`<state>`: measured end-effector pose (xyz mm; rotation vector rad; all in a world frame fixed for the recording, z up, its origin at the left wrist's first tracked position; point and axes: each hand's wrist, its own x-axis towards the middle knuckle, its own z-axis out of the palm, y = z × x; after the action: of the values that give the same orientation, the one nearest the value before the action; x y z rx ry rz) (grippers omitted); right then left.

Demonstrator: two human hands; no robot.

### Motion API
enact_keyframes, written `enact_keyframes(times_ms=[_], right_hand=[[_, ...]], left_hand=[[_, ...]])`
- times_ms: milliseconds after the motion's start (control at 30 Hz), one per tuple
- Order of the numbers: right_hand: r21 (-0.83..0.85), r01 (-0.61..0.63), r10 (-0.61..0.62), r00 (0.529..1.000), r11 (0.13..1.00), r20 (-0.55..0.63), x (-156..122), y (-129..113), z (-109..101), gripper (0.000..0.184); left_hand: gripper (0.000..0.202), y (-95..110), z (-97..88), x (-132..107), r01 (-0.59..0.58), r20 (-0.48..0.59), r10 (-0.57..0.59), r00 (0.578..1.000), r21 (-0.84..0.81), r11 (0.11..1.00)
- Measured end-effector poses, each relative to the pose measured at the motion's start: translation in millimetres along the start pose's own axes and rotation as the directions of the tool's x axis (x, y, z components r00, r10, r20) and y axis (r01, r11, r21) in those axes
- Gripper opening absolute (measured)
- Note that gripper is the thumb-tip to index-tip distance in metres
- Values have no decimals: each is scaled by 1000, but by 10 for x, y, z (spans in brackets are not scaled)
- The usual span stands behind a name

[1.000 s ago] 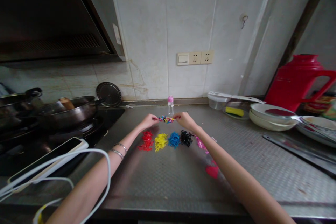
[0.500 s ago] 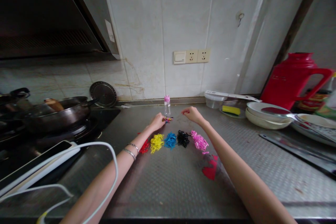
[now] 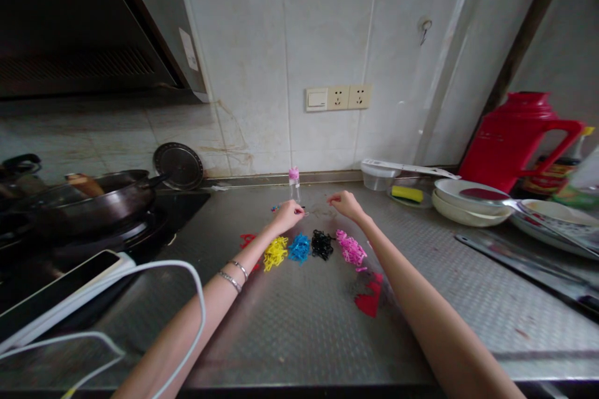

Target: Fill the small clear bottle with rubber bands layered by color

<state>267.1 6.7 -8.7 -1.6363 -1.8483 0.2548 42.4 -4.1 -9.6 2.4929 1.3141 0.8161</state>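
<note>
My left hand is over the middle of the metal counter, its thumb and fingers pinched together. A thin, tiny piece shows at its fingertips, too small to name. Small multicoloured bits lie partly hidden behind this hand. My right hand hovers to the right, fingers closed in a pinch; what they hold, if anything, cannot be made out. Nearer to me lie piles of small rubber bands: red, partly behind my left forearm, yellow, blue, black and pink.
A small clear bottle with a pink top stands near the wall. Clear plastic with a red patch lies by my right forearm. Left are a pan and white cable; right, bowls, a knife and red thermos.
My left hand has moved right, across the small multicoloured bits, which now show on its left side. My right hand stays nearly in place. The whole view has shifted slightly.
</note>
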Motion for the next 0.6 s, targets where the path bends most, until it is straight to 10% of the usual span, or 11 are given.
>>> enact_keyframes(times_ms=[300,600], right_hand=[[41,-26,27,999,999,-31,-18,66,-19,28],[46,-24,25,999,999,-28,-17,100,6,29]], left_hand=[[23,632,232,18,-243,48,241,969,43,969],[38,786,261,-41,-272,156,271,950,-17,962]])
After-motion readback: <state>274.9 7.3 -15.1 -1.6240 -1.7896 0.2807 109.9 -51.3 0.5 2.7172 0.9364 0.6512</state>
